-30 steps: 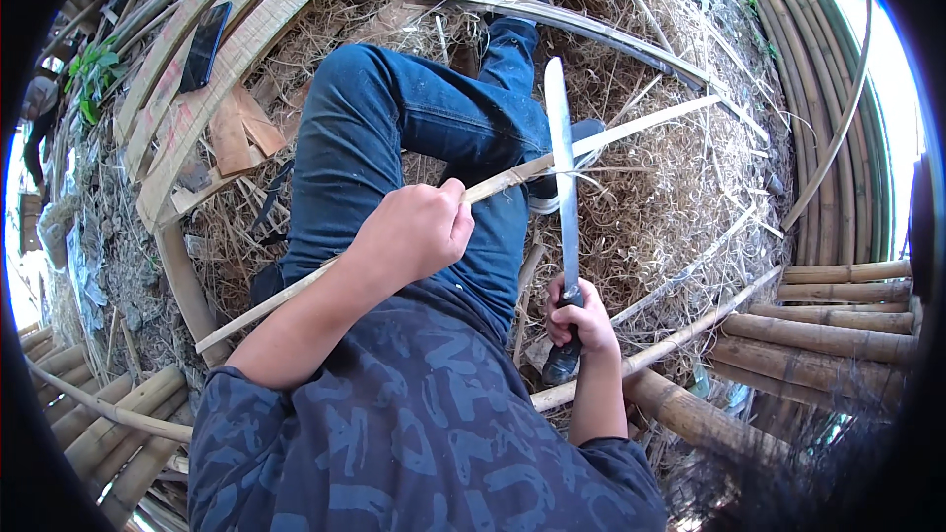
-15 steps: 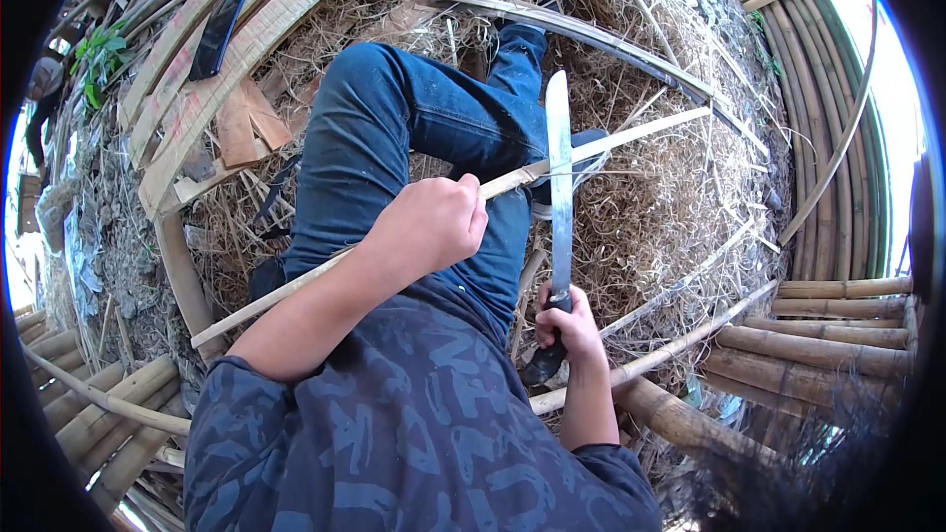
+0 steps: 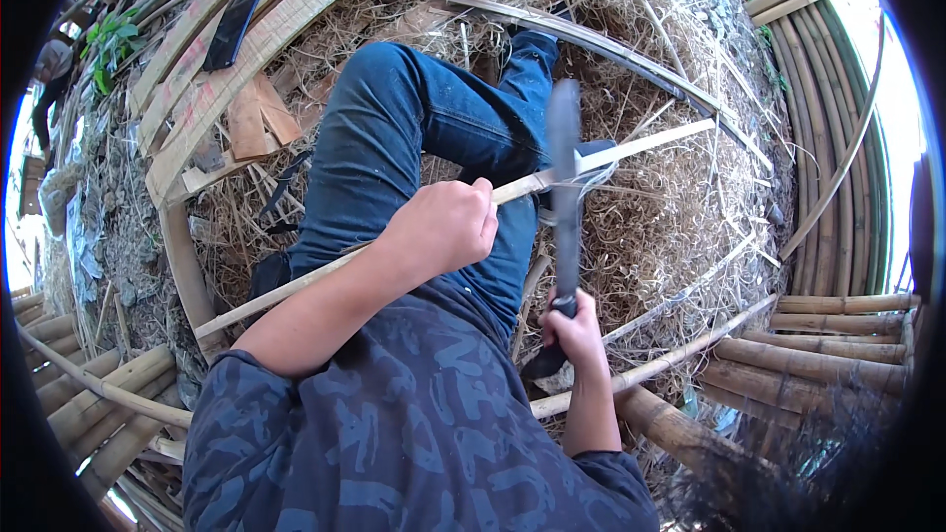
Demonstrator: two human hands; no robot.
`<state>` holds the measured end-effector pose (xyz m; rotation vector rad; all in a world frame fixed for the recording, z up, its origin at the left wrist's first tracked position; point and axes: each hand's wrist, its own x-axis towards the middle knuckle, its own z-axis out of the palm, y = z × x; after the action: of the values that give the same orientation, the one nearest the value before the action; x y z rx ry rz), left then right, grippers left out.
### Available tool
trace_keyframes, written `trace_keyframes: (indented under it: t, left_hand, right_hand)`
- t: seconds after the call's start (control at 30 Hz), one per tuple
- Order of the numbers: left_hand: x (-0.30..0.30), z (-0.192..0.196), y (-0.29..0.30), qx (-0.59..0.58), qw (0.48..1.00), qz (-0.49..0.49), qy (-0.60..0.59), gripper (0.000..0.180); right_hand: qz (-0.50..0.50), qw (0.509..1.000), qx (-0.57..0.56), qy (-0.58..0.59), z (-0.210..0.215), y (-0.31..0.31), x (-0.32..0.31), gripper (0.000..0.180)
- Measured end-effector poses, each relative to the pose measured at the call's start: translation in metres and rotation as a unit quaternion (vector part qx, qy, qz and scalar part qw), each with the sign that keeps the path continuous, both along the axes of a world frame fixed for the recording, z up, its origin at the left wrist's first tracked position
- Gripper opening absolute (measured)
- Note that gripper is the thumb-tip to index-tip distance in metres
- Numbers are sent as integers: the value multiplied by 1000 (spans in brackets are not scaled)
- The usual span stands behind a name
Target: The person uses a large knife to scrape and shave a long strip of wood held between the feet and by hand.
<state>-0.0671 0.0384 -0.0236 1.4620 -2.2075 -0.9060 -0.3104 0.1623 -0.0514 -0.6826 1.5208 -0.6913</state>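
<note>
From where I stand, the person's left hand [image 3: 441, 227] is closed in a fist around a long pale wooden strip [image 3: 655, 142], which slants across the lap and out past the knee. The right hand [image 3: 575, 335], apart from the left, grips the black handle of a big knife [image 3: 566, 222]. Its blurred blade crosses the strip beside thin slivers [image 3: 596, 175]; I can't tell whether it touches. Curly shavings [image 3: 660, 246] cover the ground; a phone [image 3: 234, 30] lies on boards [image 3: 271, 47].
</note>
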Motion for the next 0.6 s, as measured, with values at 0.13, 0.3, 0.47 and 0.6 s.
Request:
trace_keyframes:
  t: [0.13,0.3,0.47,0.6]
  left_hand:
    - [5,-5,2,11,1000,1,24,21]
    - [2,-5,2,13,1000,1,20,21]
    - [3,-7,6,34,999,0,39,23]
    - [4,-10,3,33,999,-1,37,24]
  right_hand:
    - [-19,999,0,-48,9,-8,-3,19]
    - [28,999,1,-32,4,-1,0,16]
    - [-115,986,4,-124,-2,-5,-7,19]
    - [5,997,39,-65,6,3,1,21]
